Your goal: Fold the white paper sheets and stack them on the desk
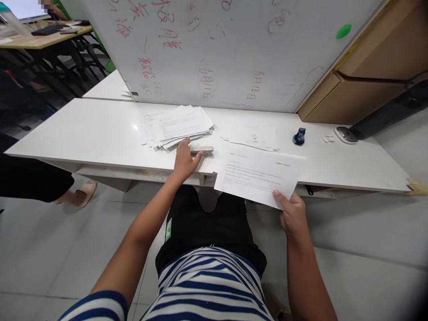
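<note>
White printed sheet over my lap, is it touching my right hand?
Touching. The head view shows the right hand pinching the sheet at its near edge, thumb on top.

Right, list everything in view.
Table: 1, white, centre
Whiteboard: 1, white, behind table
Magnet: 1, green, whiteboard
Loose papers: several, white, table
Printed sheet: 1, white, right hand
Stapler: 1, beige, table centre
Strap-like item: 1, dark blue, table right
Earbuds: count unclear, white, table right
Computer mouse: 1, grey-white, table right
Cardboard boxes: 2, brown, right
Keyboard: 1, black, far desk
Bottle: 1, teal-capped, desk
Person's slippered leg: 1, black-clad, left
Left hand: 1, bare, at stapler
Right hand: 1, bare, holding sheet
</note>
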The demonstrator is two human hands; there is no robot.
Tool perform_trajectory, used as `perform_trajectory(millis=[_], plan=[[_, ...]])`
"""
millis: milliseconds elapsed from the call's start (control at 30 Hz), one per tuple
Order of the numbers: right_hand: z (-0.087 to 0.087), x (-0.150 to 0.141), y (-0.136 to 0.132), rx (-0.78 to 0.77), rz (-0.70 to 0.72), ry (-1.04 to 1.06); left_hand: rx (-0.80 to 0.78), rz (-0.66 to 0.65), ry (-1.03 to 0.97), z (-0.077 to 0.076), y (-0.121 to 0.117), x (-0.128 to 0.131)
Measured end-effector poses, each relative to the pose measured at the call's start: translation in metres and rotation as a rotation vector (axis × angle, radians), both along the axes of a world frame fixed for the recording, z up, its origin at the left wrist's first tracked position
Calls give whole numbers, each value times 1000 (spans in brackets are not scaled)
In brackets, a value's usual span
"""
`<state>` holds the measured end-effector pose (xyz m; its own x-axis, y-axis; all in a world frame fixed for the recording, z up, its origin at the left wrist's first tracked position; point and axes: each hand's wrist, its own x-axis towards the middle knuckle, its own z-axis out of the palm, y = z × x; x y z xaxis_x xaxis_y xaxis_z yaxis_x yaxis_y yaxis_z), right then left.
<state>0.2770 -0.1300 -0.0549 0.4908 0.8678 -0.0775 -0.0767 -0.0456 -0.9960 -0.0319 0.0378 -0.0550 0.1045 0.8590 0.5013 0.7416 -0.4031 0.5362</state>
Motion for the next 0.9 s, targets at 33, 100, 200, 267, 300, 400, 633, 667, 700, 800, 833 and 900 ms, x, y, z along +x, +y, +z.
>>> perform_trajectory(millis=[33, 100, 200, 267, 300, 400, 633, 667, 700, 800, 833, 900], plan=[[0, 3, -5, 12, -22, -1, 1, -26, 5, -4, -4, 0], [-2, 5, -11, 21, -49, -5, 14, -72, 10, -8, -8, 2], [-5, 4, -12, -13, -48, -1, -9, -84, 12, -8, -9, 5], [-9, 2, -9, -34, -35, 3, -34, -71, 9, -7, -8, 5], [-10, 0, -8, -34, -33, 2, -41, -67, 10, -7, -8, 5], [-12, -2, -4, -6, -43, 3, -45, -64, 26, -7, -7, 4], [-13, -3, 0, -18, -16, 18, -50, -53, 85, -6, -7, 5], [-13, -3, 1, -26, -12, 14, -53, -50, 95, -6, -7, 5], [-12, -4, 4, -30, -11, 11, -55, -45, 104, -6, -8, 6], [-3, -9, 21, 6, -14, 15, -54, -21, 127, -5, -8, 7], [2, -12, 30, 28, -7, 16, -51, -11, 132, -5, -8, 8], [15, -23, 55, 93, 27, 8, -53, 5, 140, -6, -8, 9]])
